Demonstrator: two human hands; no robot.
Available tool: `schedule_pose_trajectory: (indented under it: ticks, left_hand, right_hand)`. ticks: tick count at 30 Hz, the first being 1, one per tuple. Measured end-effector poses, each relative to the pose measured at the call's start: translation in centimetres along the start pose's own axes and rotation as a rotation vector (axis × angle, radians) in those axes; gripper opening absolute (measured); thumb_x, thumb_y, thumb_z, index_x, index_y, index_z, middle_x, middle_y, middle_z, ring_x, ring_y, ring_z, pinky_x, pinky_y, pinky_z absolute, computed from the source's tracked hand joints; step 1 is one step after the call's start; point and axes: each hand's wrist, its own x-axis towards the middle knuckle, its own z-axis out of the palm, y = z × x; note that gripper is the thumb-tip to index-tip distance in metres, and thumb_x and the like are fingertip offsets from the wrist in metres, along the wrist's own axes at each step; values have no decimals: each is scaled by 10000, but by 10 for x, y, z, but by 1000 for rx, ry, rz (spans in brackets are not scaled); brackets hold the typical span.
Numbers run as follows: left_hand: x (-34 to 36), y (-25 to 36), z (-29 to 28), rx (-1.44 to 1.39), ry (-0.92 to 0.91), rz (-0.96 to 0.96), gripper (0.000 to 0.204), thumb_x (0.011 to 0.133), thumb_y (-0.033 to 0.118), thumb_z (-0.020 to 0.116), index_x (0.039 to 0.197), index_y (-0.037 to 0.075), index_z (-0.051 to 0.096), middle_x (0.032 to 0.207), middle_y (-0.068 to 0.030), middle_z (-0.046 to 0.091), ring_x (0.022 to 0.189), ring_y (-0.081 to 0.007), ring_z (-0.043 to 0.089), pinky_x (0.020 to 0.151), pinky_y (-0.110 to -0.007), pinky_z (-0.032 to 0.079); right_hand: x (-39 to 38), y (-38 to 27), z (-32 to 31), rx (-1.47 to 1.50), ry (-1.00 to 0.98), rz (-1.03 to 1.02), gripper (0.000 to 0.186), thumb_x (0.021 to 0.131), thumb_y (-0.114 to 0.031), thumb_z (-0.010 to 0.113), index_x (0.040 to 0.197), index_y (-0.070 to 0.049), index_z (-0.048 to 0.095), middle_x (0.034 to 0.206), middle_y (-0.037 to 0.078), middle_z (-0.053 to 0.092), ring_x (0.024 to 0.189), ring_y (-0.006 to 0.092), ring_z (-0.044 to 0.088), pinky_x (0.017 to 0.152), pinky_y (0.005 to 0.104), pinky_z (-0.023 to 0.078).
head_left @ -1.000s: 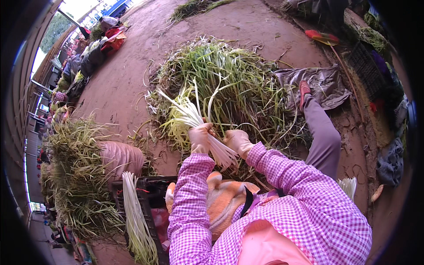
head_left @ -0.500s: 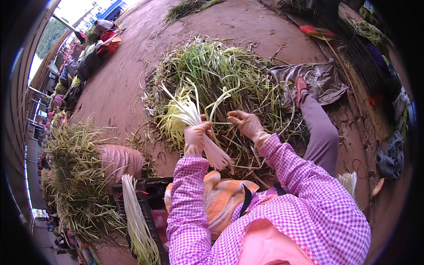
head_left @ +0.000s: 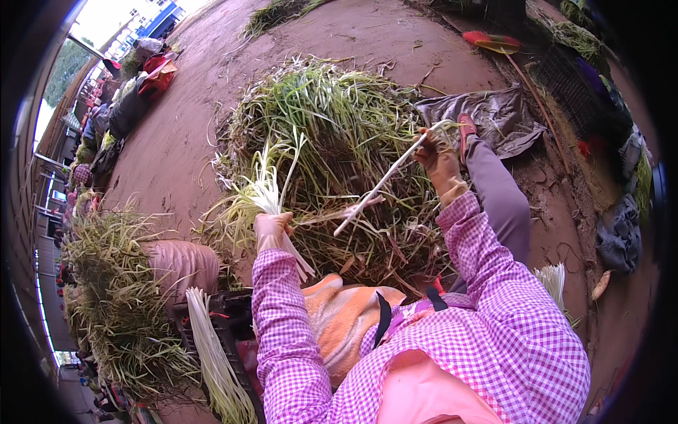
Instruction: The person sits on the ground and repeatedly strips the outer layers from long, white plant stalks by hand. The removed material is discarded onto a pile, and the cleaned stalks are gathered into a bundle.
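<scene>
My left hand (head_left: 272,227) is closed round a bunch of white, scallion-like stalks (head_left: 265,182), their pale yellow-green leaf tips fanning out above the fist and the lower ends showing below it. Out to the right, my right hand (head_left: 439,164) pinches one long white stalk (head_left: 380,185) near its leafy end; it slants down to the left, apart from the bunch. Both hands seem to wear thin gloves. Beneath and beyond them lies a large heap of green and straw-coloured leaves (head_left: 328,113). An orange-and-white cloth (head_left: 342,321) covers my lap.
A bundle of trimmed white stalks (head_left: 215,360) rests across a dark crate (head_left: 236,307) at my left. Beyond it are a pink wrapped roll (head_left: 185,267) and another leaf heap (head_left: 116,304). Grey sheeting (head_left: 498,120) lies by my foot; more white stalks (head_left: 551,283) stand at my right.
My hands have moved apart, the left down and left with the bunch. The right has swung up and right, and one stalk is now drawn clear of the bunch.
</scene>
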Motion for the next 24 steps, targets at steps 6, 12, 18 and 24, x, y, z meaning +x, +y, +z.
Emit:
schedule_pose_trajectory:
  ticks: [6,12,18,24]
  left_hand:
    - [-43,16,16,-467,-348,161,198,760,79,793,890,-23,683,772,-93,691,528,-121,587,473,-263,504]
    - [-46,-2,55,-539,-584,-26,138,871,36,645,983,-44,635,797,-119,672,526,-158,593,459,-294,514]
    - [-31,3,47,-674,-683,-23,186,930,74,574,1076,-40,568,806,-121,666,569,-160,612,512,-293,529]
    - [-23,2,23,-738,-391,16,174,912,67,611,1015,-71,591,746,-124,645,533,-157,588,496,-287,532]
  right_hand:
    - [-21,94,59,-103,-116,359,238,947,-244,584,1037,-38,662,862,76,705,628,109,638,590,276,554]
    - [-37,144,85,-255,-294,538,232,932,-272,619,962,-47,670,785,44,677,501,107,558,477,281,512]
    - [-93,134,60,-524,-697,657,290,978,-314,543,1077,-51,617,829,40,669,618,122,577,571,281,485]
    - [-128,141,-35,-1214,-824,729,231,961,-199,467,976,-23,617,764,77,636,680,190,631,609,337,505]
